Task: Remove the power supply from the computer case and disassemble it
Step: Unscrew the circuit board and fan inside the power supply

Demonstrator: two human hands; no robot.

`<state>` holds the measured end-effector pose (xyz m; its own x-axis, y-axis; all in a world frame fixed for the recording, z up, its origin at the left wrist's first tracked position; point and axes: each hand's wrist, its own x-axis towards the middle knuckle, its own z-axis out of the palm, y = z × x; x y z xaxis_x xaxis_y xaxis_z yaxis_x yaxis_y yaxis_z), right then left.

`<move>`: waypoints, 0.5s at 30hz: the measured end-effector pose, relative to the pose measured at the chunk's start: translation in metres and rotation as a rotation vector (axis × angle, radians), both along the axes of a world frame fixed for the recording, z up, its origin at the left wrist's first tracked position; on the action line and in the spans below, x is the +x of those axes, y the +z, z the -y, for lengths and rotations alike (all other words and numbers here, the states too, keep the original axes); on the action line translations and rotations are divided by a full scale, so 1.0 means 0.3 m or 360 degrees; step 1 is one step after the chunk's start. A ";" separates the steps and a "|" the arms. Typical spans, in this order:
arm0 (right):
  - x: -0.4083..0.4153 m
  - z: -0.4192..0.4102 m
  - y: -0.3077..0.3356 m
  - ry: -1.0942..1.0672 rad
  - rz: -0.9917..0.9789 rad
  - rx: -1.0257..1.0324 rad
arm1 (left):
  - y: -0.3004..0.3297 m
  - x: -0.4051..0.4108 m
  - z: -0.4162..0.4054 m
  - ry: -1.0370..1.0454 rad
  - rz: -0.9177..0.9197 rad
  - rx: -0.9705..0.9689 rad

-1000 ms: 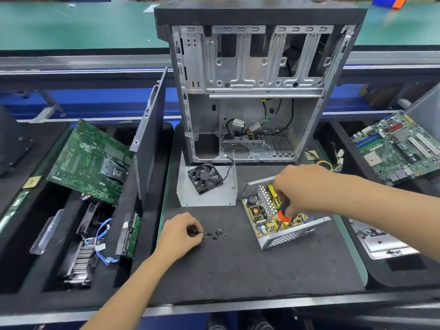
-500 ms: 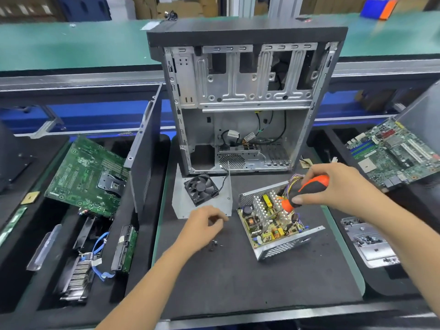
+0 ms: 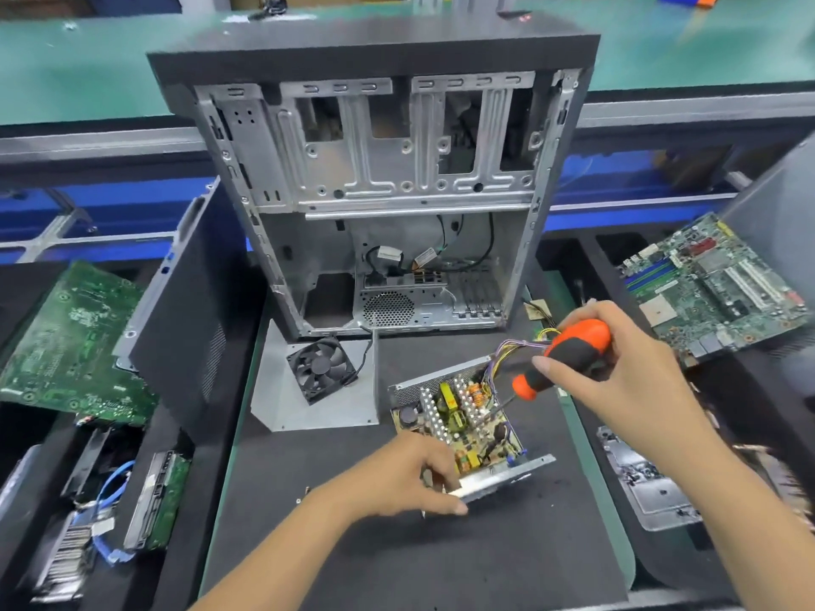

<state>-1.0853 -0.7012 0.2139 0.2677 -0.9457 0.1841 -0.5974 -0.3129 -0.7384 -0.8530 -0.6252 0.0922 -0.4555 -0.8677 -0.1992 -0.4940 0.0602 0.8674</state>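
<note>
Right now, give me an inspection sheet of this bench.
Surface: black mat, bare in front.
Job's things: opened power supply, board exposed; computer case upright behind it.
Clutter: fan on cover plate; side panel; motherboards left and right.
Hands: left hand grips the supply's near edge; right hand holds an orange screwdriver, tip on the board.
Cables: wire bundle leaves the supply.
Surroundings: green conveyor behind.

Opened power supply (image 3: 463, 416), circuit board exposed, on mat before emptied upright computer case (image 3: 375, 178)
</note>
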 end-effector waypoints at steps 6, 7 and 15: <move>-0.009 0.010 -0.038 0.0022 0.0059 0.0079 | 0.016 -0.006 0.001 -0.0009 0.0002 0.0024; -0.011 0.011 -0.040 0.0024 0.0076 0.0081 | 0.020 -0.006 0.001 -0.0012 0.0009 0.0029; -0.031 0.005 -0.028 0.0087 0.0163 0.0058 | 0.076 0.082 0.011 -0.0128 0.0111 0.0220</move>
<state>-1.0947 -0.7027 0.2053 0.3003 -0.9369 0.1788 -0.5009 -0.3145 -0.8064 -0.8285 -0.6285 0.1149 -0.5029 -0.7913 -0.3477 -0.5519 -0.0156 0.8338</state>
